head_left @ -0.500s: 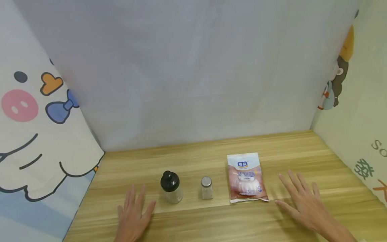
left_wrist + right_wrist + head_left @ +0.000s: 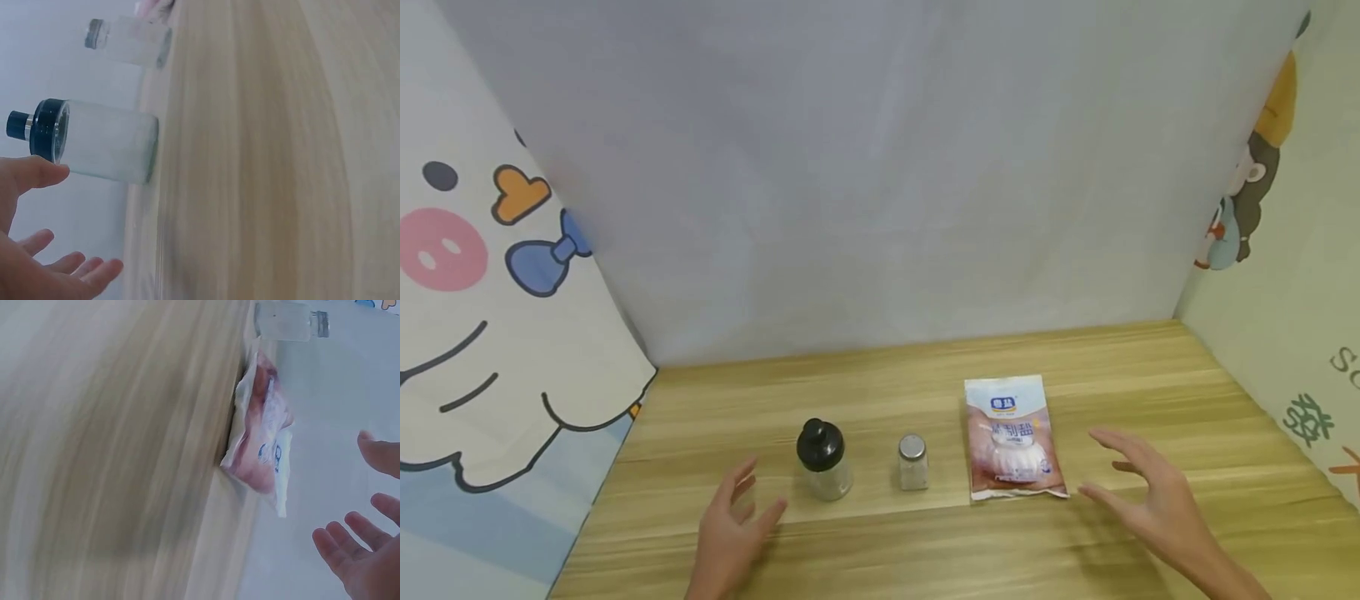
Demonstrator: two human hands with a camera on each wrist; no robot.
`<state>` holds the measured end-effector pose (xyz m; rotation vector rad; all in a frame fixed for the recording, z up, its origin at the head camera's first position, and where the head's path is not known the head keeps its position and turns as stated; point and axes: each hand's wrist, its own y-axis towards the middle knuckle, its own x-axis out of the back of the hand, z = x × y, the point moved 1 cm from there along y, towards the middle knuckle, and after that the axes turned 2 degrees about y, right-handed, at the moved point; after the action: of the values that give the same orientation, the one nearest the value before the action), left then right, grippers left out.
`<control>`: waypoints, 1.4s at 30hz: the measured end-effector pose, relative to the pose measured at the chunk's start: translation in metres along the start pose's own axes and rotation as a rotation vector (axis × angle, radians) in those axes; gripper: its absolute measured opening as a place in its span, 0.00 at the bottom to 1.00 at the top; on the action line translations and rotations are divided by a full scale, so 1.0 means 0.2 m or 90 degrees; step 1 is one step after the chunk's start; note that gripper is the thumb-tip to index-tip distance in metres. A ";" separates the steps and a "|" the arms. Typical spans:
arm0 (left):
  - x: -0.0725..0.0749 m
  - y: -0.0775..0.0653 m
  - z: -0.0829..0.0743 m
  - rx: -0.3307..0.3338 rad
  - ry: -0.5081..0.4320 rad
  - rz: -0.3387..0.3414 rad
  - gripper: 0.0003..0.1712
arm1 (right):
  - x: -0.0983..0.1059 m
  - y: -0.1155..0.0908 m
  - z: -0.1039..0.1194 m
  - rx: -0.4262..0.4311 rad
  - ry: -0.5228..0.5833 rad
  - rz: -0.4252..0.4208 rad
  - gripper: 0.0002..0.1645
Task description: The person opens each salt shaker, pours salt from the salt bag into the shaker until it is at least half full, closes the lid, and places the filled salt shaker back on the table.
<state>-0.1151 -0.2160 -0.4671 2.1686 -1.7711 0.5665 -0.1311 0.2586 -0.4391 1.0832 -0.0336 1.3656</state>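
On the left of the wooden table, a clear glass bottle with a black spouted lid stands upright. My left hand hovers to its left, fingers loosely bent, holding nothing; in the left wrist view the bottle is just beyond the thumb. A small glass shaker with a silver cap stands in the middle. Right of it lies a bag of salt, white and reddish-brown, flat on the table. Beside the bag, my right hand is raised, thumb and fingers apart, touching nothing.
The wooden table meets a plain grey-white cloth at its back edge. Printed cartoon sheets close off the left side and the right side.
Both hands have lifted from lying flat on the table and turned so the palms face inward, fingers bending. The bottle, shaker and bag of salt have stayed in place.
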 end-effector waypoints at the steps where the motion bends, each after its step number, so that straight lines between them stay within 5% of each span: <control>1: 0.00 0.00 -0.01 0.005 -0.026 0.001 0.41 | 0.00 0.01 0.01 -0.007 0.014 -0.002 0.42; 7: 0.00 0.00 -0.03 0.018 -0.153 0.007 0.41 | -0.01 0.04 0.07 -0.045 0.086 0.000 0.37; 20: -0.04 0.03 -0.03 -0.016 -0.265 0.012 0.39 | -0.06 0.16 0.19 -0.102 0.206 0.034 0.32; 35: -0.13 0.08 -0.02 -0.048 -0.331 0.024 0.40 | -0.28 0.35 0.34 -0.069 0.390 0.086 0.28; 42: -0.17 0.11 -0.03 -0.043 -0.306 0.006 0.41 | -0.43 0.44 0.40 -0.099 0.438 0.119 0.26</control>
<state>-0.1428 -0.1874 -0.4781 2.3897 -1.9888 -0.0244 -0.1801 0.1281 -0.3925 0.4482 0.2655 1.8127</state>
